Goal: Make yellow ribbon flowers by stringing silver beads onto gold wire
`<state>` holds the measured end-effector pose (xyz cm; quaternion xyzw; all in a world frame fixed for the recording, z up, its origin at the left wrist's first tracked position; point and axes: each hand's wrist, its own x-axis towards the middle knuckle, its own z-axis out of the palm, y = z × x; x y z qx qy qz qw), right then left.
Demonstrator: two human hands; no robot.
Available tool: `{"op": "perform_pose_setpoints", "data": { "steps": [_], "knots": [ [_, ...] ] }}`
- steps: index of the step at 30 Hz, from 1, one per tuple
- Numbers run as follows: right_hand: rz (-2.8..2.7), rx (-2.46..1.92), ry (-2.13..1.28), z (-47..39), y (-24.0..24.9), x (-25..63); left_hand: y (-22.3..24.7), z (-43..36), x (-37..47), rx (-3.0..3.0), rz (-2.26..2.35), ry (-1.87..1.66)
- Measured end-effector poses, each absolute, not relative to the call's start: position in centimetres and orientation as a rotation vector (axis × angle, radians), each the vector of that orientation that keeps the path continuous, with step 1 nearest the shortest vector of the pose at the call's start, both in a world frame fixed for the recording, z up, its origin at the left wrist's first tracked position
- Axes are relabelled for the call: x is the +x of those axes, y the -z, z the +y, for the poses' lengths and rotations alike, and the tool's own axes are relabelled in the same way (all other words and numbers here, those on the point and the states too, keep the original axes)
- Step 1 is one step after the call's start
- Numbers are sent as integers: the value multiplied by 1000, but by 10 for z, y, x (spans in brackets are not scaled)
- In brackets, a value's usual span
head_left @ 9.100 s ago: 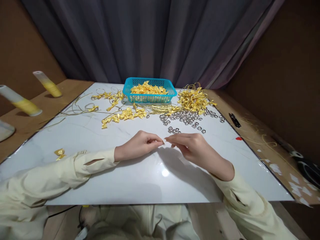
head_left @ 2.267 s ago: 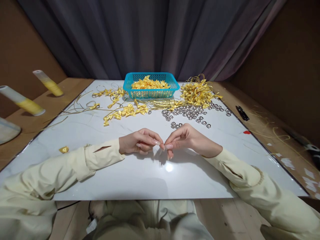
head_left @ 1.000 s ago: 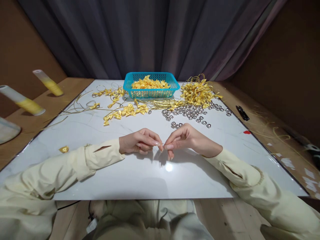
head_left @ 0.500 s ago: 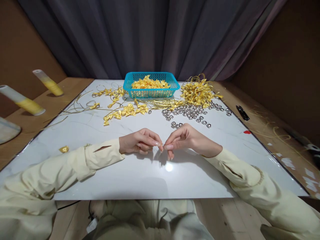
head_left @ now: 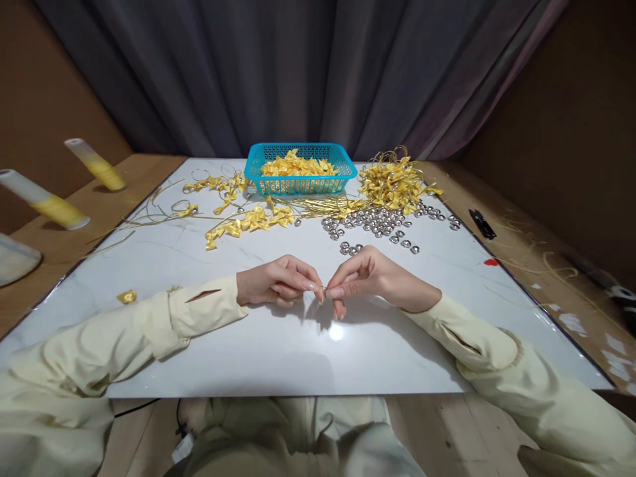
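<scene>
"At the far left, what did you make out from the remote seat?"

"I had two yellow spools, then a small gold piece just beside the left sleeve, then a row of yellow bows farther off."

"And the grip?"

"The left hand had its thumb and forefinger pinched together on a thin strand. That strand lay to the right of those fingertips, in the narrow gap between the hands, its long axis running roughly left to right."

"Which hand was nearer to it?"

"Neither, as I judged it: the right hand was pinched on the strand too, from the other side. What the fingertips covered I could not tell."

"Beyond that hand?"

"I saw silver pieces scattered across the far side of the white table, a heap of bows and gold cords behind them, and a black tool just past the table's right edge."
</scene>
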<state>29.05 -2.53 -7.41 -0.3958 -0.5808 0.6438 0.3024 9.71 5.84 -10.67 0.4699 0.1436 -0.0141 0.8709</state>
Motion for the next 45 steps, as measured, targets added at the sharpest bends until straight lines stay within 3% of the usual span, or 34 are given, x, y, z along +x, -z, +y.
{"op": "perform_pose_setpoints", "data": {
  "steps": [45],
  "knots": [
    [-1520,-1069,-1664,-25,73,290,110,61,95,957,243,13]
  ]
}}
